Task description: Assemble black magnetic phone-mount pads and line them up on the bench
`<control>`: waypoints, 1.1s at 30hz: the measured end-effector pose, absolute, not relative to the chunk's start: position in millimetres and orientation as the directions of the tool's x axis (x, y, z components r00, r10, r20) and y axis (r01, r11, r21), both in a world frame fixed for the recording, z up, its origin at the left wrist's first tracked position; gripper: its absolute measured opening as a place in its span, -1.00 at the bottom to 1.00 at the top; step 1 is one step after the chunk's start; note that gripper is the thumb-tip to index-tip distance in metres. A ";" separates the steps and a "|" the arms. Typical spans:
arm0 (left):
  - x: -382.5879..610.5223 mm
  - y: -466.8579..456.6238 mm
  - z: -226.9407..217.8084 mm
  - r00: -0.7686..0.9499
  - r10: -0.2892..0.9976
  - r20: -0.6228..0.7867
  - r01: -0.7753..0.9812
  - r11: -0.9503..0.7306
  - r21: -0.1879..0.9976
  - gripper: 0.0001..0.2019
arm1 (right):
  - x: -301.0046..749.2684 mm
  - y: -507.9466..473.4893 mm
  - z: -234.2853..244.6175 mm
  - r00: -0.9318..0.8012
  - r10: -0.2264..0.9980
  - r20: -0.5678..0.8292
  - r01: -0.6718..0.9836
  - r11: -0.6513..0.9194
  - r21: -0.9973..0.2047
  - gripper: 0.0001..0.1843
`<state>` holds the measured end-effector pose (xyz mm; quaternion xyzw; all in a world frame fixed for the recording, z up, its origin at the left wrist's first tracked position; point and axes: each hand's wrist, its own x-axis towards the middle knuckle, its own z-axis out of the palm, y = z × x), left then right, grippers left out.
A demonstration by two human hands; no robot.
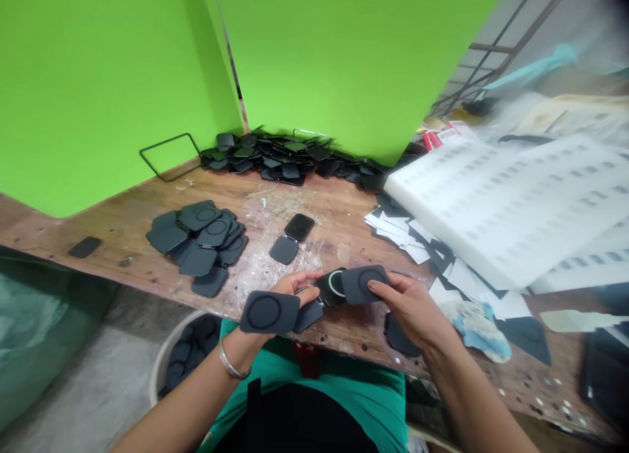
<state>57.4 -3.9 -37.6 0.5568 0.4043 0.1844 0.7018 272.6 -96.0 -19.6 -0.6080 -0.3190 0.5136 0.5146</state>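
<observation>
My left hand (289,288) is closed round a hinged black folding panel, whose glossy half (330,289) shows a pale ring. A dark grey square pad with a ring outline (269,312) lies across that hand near the wrist; how it is held is hidden. Between thumb and fingers, my right hand (413,309) pinches a grey square sheet with a ring outline (362,284), which overlaps the right edge of the glossy half. Beyond my hands, an unfolded hinged panel (284,250) rests on the wooden table (334,210).
Left stands a pile of grey ringed pads (196,243); glossy black panels (285,155) are heaped by the green boards (319,53). A white foam tray (511,204), paper pieces (400,233) and a stained cloth (479,328) lie right. Below the edge is a bucket (160,364) of dark pieces.
</observation>
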 end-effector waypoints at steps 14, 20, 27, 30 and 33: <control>51.9 -26.5 -24.5 0.690 0.570 -0.447 0.039 0.587 0.809 -0.54 | 248.2 -103.3 -17.9 0.102 0.882 -0.459 -0.286 -0.416 -0.863 -0.67; 52.7 -27.1 -24.1 0.713 0.553 -0.431 0.072 0.554 0.830 -0.52 | 248.8 -105.1 -19.1 0.084 0.887 -0.455 -0.241 -0.425 -0.873 -0.63; 52.7 -28.5 -23.8 0.705 0.557 -0.439 0.076 0.555 0.828 -0.53 | 249.0 -104.5 -20.3 0.073 0.882 -0.466 -0.209 -0.443 -0.872 -0.70; 51.7 -28.6 -25.9 0.700 0.564 -0.438 0.088 0.540 0.837 -0.55 | 248.3 -104.3 -19.2 0.081 0.872 -0.483 -0.205 -0.460 -0.864 -0.71; 50.9 -28.6 -26.8 0.692 0.574 -0.437 0.107 0.517 0.849 -0.54 | 247.6 -104.2 -17.3 0.087 0.866 -0.493 -0.211 -0.467 -0.859 -0.69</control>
